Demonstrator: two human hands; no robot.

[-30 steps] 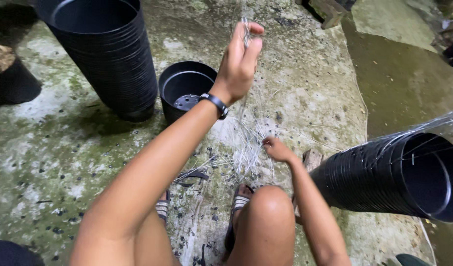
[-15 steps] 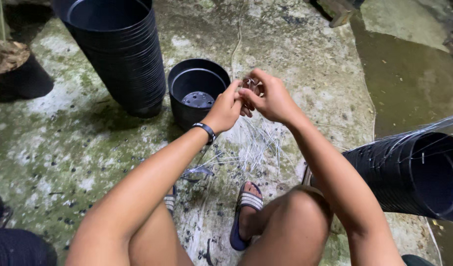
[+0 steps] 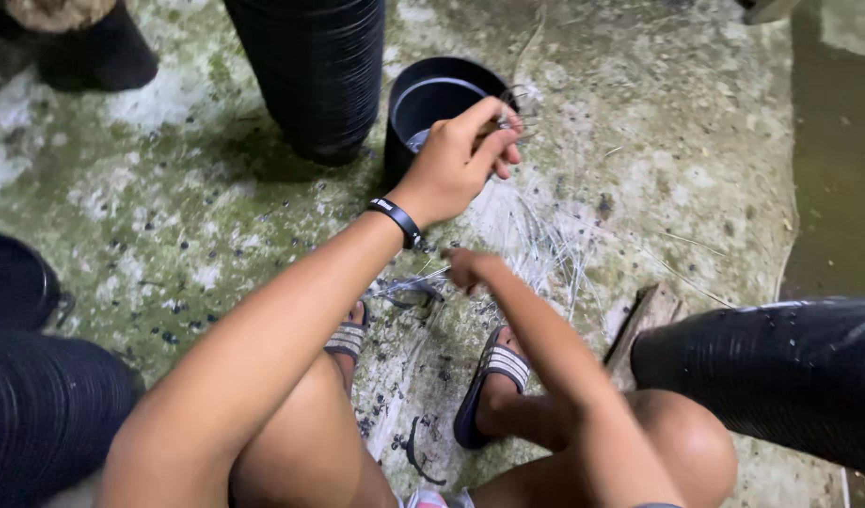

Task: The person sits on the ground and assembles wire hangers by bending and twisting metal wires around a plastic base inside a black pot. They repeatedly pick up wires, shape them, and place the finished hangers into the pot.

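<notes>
Two hands at work. Left hand [image 3: 456, 165] raised over single black pot [image 3: 432, 103], fingers pinched on thin wire [image 3: 519, 102]. Right hand [image 3: 465, 266] lower, near wire bundle [image 3: 536, 235] on floor, grip state unclear. Wire thin, pale, bent.

Dim overhead light, soft shadows, slight motion blur, dark edges.

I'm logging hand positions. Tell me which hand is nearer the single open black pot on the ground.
Left. The left hand is raised right at the single black pot, overlapping its rim in this view and pinching thin wires. The right hand is lower, over the wire pile nearer the feet.
</notes>
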